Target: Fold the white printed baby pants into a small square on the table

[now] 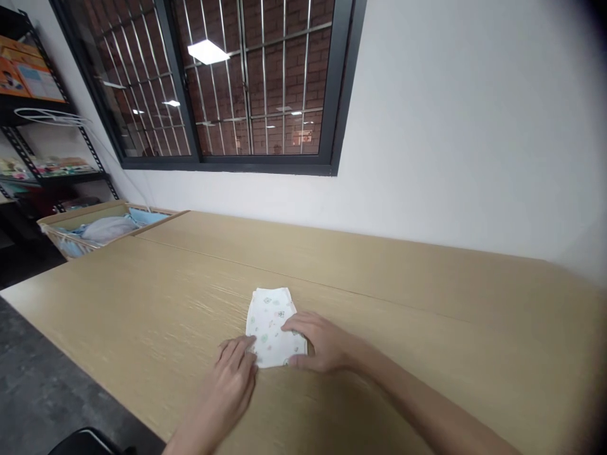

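Note:
A small folded white cloth (271,322) with a faint pastel print lies on the light wooden table (427,303), near the front edge. My left hand (233,373) rests flat on the table, fingertips touching the cloth's near left corner. My right hand (317,341) lies over the cloth's right side, fingers spread on top and thumb at its near edge. Neither hand lifts the cloth.
A cardboard box (80,222) with light blue and white fabric stands at the table's far left end. Black shelving (28,126) with boxes stands behind it. A barred window (237,82) sits in the white wall. Dark floor lies to the left.

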`<control>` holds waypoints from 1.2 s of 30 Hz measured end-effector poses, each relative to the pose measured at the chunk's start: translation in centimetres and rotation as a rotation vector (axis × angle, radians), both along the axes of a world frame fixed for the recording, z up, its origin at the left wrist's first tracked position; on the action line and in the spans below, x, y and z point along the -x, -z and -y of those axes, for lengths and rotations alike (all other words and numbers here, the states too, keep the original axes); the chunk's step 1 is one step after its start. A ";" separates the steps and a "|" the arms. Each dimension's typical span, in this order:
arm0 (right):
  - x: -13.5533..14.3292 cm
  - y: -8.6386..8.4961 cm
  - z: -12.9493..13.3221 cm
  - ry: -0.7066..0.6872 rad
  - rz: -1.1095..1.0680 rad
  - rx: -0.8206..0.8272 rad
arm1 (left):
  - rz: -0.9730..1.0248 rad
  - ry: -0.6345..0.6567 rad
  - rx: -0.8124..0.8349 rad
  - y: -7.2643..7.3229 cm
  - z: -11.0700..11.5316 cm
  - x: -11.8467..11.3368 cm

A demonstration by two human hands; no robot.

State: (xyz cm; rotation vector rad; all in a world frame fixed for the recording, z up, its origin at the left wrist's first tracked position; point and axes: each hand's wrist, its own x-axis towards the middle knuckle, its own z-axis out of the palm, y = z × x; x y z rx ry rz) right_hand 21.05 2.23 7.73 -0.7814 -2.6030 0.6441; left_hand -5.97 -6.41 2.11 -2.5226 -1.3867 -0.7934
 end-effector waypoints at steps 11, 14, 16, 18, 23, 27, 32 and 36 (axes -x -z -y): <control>1.1 0.0 -0.5 0.314 -0.141 0.141 | 0.517 0.124 0.660 -4.8 -5.8 2.1; 2.3 0.0 -2.6 0.407 -0.173 0.112 | 0.580 0.062 0.615 -4.2 -7.7 2.0; 3.1 0.2 -4.1 0.471 -0.178 0.084 | 0.577 -0.037 0.550 -3.5 -9.2 1.7; 3.8 0.6 -5.5 0.547 -0.177 0.045 | 0.562 -0.129 0.496 -2.9 -10.9 1.2; 4.7 2.4 -8.0 0.668 -0.156 0.008 | 0.448 -0.313 0.418 -2.4 -13.3 -0.1; 4.6 3.5 -8.9 0.716 -0.144 -0.007 | 0.307 -0.435 0.284 -2.7 -12.7 -1.8; 5.3 2.6 -8.2 0.732 -0.137 -0.145 | 0.147 -0.330 0.119 -2.5 -11.1 -4.7; 6.9 1.0 -6.0 0.503 -0.176 -0.336 | 0.014 -0.182 0.117 -0.6 -11.1 -5.7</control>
